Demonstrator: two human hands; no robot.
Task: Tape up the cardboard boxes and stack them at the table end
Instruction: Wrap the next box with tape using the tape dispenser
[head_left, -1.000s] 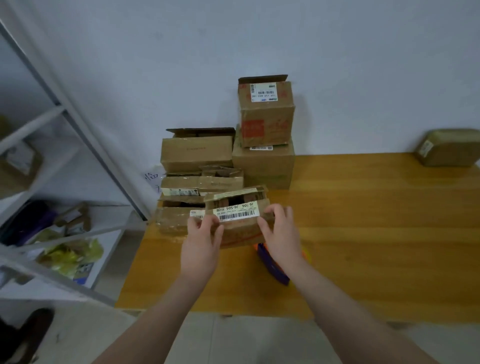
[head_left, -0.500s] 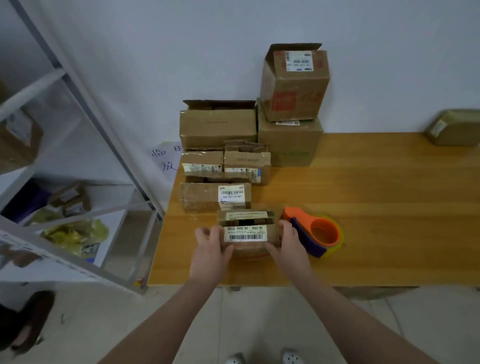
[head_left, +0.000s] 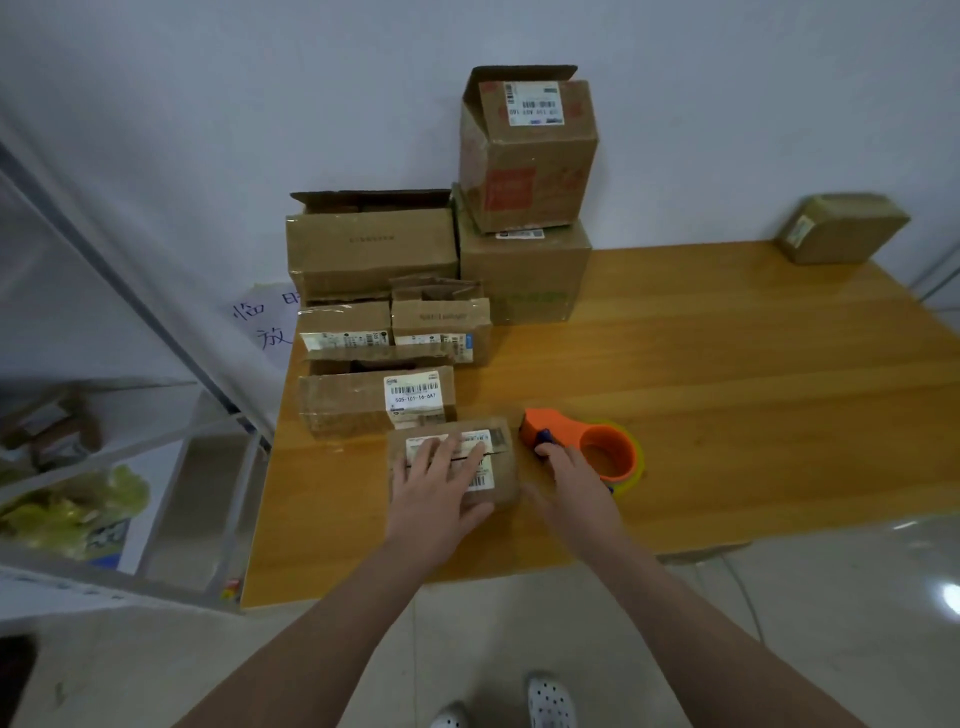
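A small cardboard box (head_left: 501, 470) with white barcode labels lies on the wooden table (head_left: 727, 395) near its front edge. My left hand (head_left: 439, 483) presses flat on its closed top flaps, fingers straight. To the right lies an orange tape dispenser (head_left: 587, 447) with a roll of tape. My right hand (head_left: 574, 480) reaches to the dispenser's handle, and its fingertips touch the dark blue part; whether it grips is unclear. Several other cardboard boxes (head_left: 374, 249) are piled at the table's left end against the wall.
A tall box (head_left: 527, 150) with an open flap stands on another box (head_left: 524, 275) by the wall. A taped parcel (head_left: 841, 228) sits at the far right corner. A metal shelf rack (head_left: 130, 467) stands left of the table. My shoes show on the floor below.
I set the small box down on the table. My left hand moved from its side onto its top. My right hand left the box and reached over to the tape dispenser.
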